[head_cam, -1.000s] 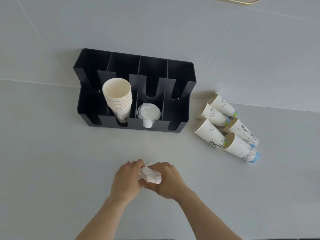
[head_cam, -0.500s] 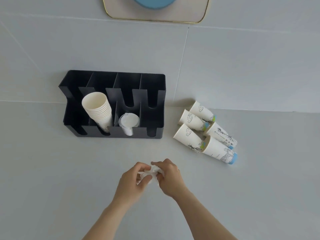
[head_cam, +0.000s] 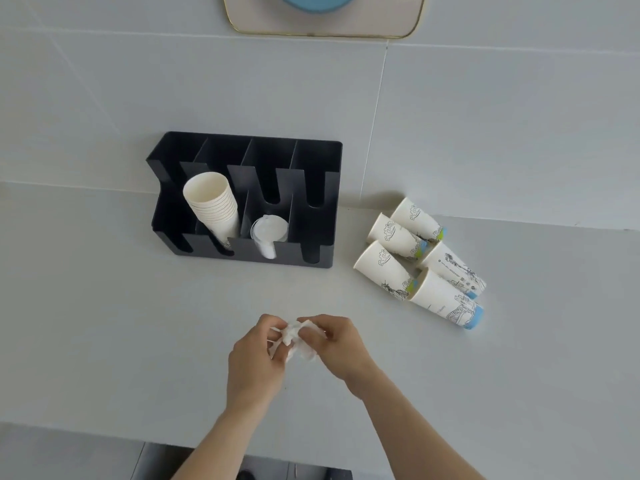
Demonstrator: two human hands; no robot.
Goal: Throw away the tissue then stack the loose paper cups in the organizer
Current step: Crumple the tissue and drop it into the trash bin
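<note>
A crumpled white tissue [head_cam: 294, 339] is pinched between my left hand [head_cam: 254, 355] and my right hand [head_cam: 337, 344], just above the pale counter [head_cam: 104, 323] near its front edge. Behind them stands a black organizer [head_cam: 315, 258] against the wall. Its second slot from the left holds a leaning stack of paper cups [head_cam: 213, 206], and the third holds clear lids [head_cam: 268, 232]. Several loose printed paper cups [head_cam: 420, 261] lie on their sides to the right of the organizer.
The organizer's far left and far right slots hold nothing. A tiled wall rises behind the counter, with a gold-rimmed frame [head_cam: 325, 27] hanging on it. The counter's front edge [head_cam: 86, 429] runs below my forearms, with dark floor beneath.
The view has tilted up and back, so the organizer and cups sit lower and the wall frame shows. My fingers have reworked the tissue, which now shows more between both hands.
</note>
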